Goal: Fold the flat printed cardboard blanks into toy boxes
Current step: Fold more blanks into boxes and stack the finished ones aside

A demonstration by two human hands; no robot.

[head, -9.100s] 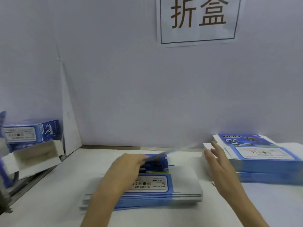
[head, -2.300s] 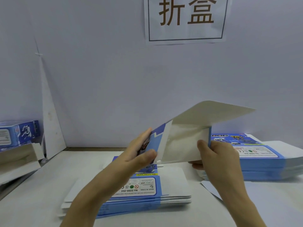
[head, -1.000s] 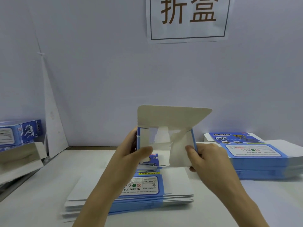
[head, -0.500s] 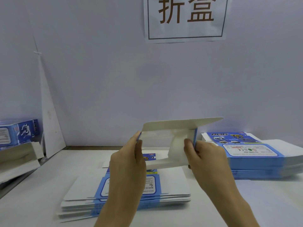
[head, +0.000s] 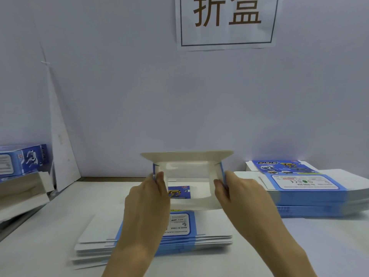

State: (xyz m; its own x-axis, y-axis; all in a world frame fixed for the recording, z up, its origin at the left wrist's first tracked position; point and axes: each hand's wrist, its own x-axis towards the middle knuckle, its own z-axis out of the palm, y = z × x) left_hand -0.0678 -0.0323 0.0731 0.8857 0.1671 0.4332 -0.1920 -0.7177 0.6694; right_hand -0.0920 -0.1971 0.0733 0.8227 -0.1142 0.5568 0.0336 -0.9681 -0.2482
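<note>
I hold one blue-and-white cardboard blank in the air above the table, opened into a rectangular tube whose open end faces me. Its white top flap sticks out flat toward the wall. My left hand grips the tube's left wall, thumb on the inside. My right hand grips the right wall the same way. Below my hands lies a stack of flat blanks, printed side up. A second, thicker stack of flat blanks sits at the right.
Folded blue toy boxes and an open white box are piled at the left edge. A white partition wall with a paper sign closes the back of the white table.
The blank was lifted off the stack, then opened from a flat sheet into a square tube. Over the last second its top flap dropped from upright to level, and my hands moved apart.
</note>
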